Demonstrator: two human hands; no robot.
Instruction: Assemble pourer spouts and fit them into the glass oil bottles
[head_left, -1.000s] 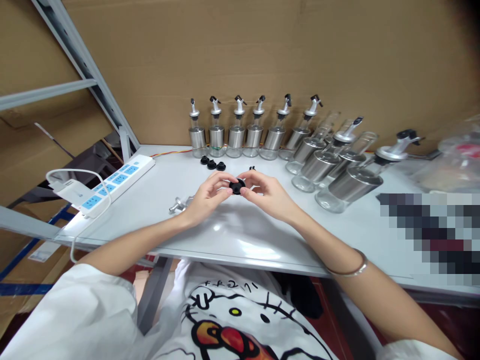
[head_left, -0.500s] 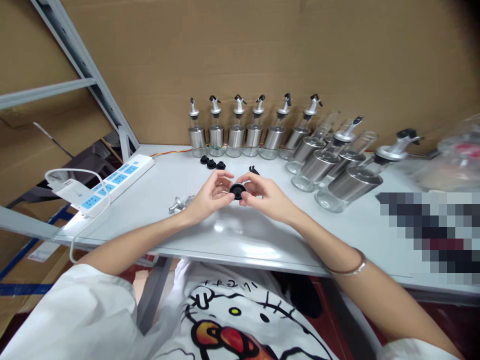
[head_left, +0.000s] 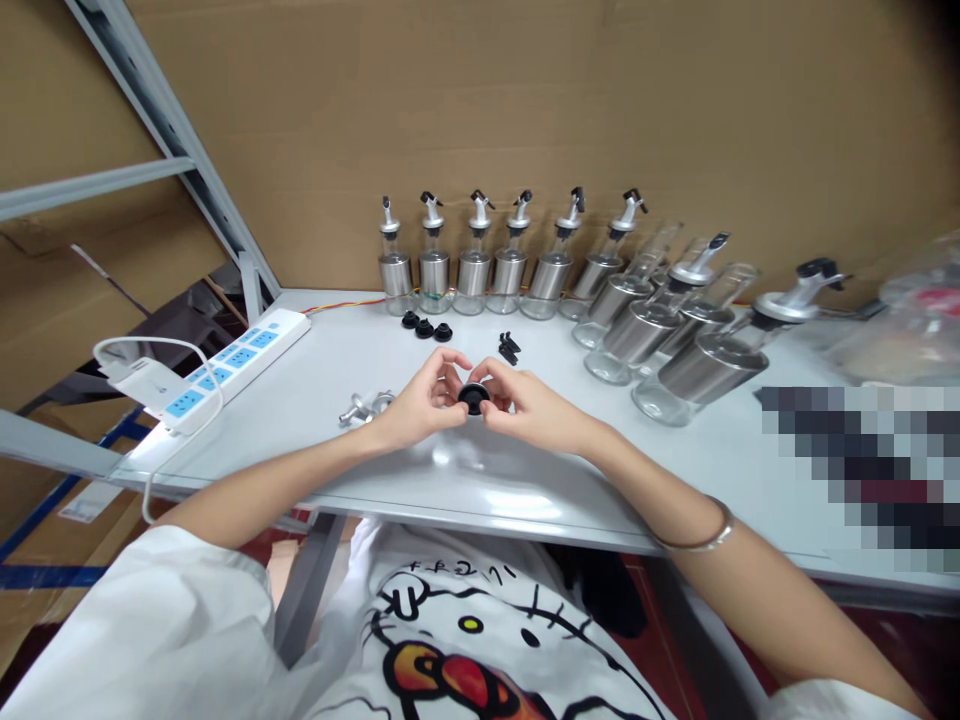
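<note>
Between both hands, just above the table's front half, is a round black stopper (head_left: pixel 474 399) with its underside facing me. My left hand (head_left: pixel 431 398) pinches its left edge with thumb and fingers. From the right, my right hand (head_left: pixel 521 402) grips the opposite edge, thumb in front. Whatever lies behind the stopper is hidden by the fingers. Silver pourer spouts (head_left: pixel 366 407) lie left of my left hand. Farther back sit three black stoppers (head_left: pixel 424 329), and small black flip caps (head_left: pixel 508 348) lie beyond my right hand.
A row of glass bottles with steel sleeves and pourers (head_left: pixel 472 272) stands along the cardboard wall. More bottles (head_left: pixel 637 330), some without pourers, stand to the right. A white power strip (head_left: pixel 225 365) lies at the left; a plastic bag (head_left: pixel 919 310) is at the far right.
Both hands have come slightly lower and closer to me with the stopper between them. The black flip caps behind my right hand now show more fully.
</note>
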